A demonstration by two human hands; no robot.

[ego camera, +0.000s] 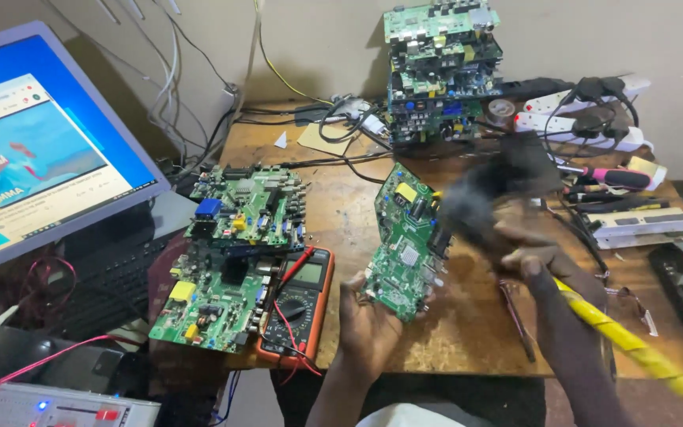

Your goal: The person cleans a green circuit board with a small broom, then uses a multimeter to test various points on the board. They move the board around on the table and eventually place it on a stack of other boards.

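My left hand (369,320) holds a green circuit board (401,241) tilted up on edge over the wooden table (468,324). My right hand (535,257) grips a brush with a yellow handle (630,344); its dark bristle head (492,194) is blurred with motion right beside the board's upper right edge. Both hands are closed around what they hold.
Two more green boards (231,253) lie at the left, next to an orange multimeter (298,304) with red and black leads. A stack of boards (440,71) stands at the back. A laptop (33,150), power strips (586,111), tools and cables crowd the edges.
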